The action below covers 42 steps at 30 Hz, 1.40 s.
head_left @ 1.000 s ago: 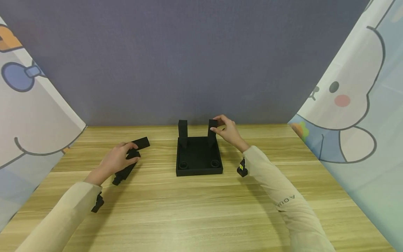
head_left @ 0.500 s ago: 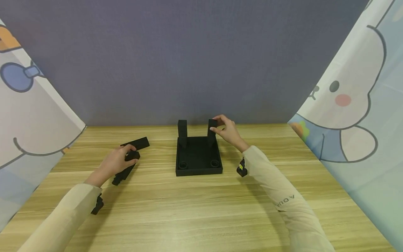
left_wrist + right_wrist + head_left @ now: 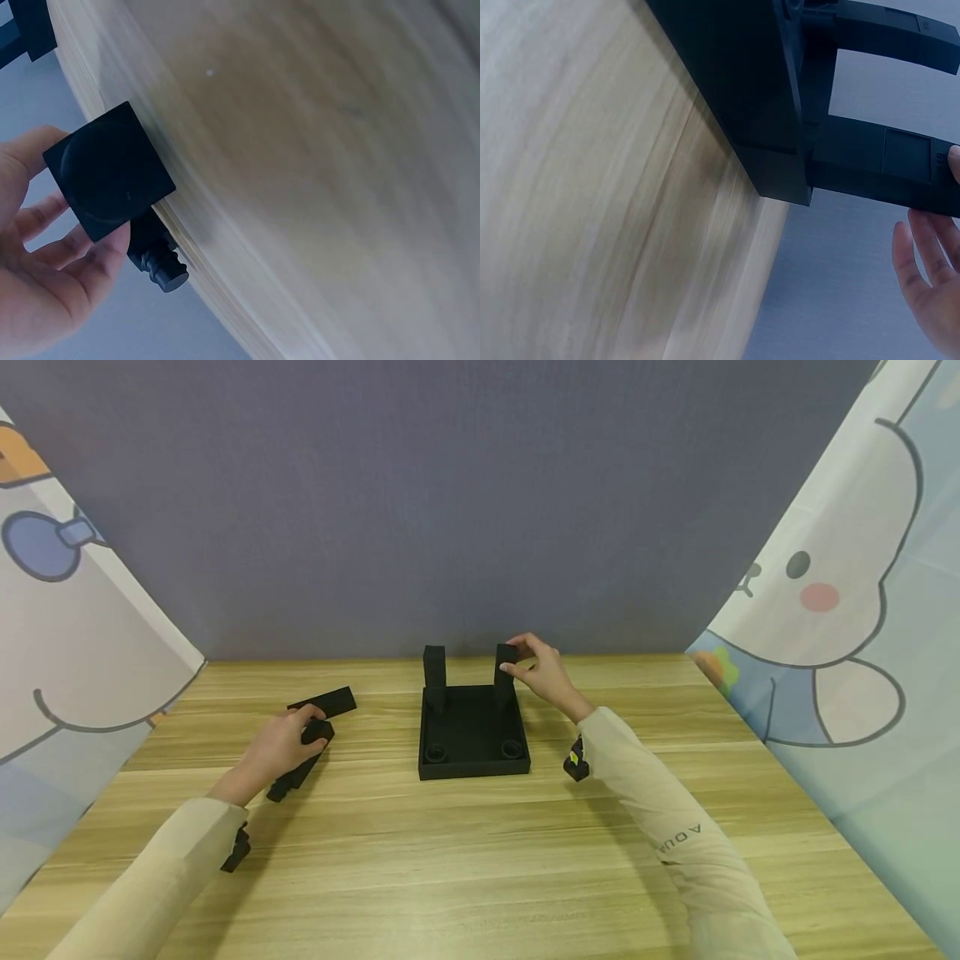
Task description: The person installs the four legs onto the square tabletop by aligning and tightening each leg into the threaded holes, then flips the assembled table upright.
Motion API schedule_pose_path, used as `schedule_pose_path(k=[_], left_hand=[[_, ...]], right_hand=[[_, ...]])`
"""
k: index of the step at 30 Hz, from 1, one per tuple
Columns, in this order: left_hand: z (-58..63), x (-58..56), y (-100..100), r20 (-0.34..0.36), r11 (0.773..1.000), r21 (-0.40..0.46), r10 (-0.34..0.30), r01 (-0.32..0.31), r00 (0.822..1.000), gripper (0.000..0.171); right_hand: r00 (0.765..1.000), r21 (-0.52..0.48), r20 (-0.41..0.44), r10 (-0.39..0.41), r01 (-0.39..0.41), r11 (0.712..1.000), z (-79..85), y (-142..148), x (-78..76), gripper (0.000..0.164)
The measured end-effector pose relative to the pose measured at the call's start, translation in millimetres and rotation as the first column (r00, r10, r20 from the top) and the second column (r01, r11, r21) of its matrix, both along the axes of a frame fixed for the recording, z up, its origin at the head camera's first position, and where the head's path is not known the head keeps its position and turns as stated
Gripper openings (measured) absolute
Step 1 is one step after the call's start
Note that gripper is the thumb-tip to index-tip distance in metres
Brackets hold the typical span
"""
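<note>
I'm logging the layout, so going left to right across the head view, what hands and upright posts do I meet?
Left hand, left upright post, right upright post, right hand.

Cream sleeves (image 3: 161, 872), dark lettering (image 3: 681, 837) on the right one

Note left hand (image 3: 45, 289), right hand (image 3: 937, 304) and gripped black post (image 3: 866, 154) cropped by wrist-view edges; black block (image 3: 320, 731) partly hidden by left hand in head view; post marking (image 3: 940, 157) too small to read.
</note>
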<state>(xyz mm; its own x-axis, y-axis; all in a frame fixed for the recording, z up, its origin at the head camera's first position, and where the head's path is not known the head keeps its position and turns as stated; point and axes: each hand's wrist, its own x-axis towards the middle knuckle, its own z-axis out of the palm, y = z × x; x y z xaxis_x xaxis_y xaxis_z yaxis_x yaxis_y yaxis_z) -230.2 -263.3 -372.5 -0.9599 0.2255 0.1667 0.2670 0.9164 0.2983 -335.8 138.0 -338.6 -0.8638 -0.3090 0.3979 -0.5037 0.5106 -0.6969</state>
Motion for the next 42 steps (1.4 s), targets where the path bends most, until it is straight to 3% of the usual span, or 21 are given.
schedule_pose_path(k=[19,31,42], left_hand=[[7.0,0.6,3.3,0.003,0.999,0.032,0.0,0.0,1.0,0.041],[18.3,4.0,10.5,-0.077,0.997,0.059,-0.044,0.048,0.996,0.04],[19.4,0.1,14.7,-0.193,0.99,0.122,-0.041,0.066,0.98,0.039]], right_hand=[[0.999,-0.008,-0.037,0.024,-0.024,1.0,-0.4,1.3,-2.1,0.037],[0.999,0.005,-0.032,0.02,-0.02,1.0,-1.8,1.5,-3.8,0.036],[0.998,0.032,-0.029,0.051,-0.05,0.998,1.1,5.2,-6.0,0.036]])
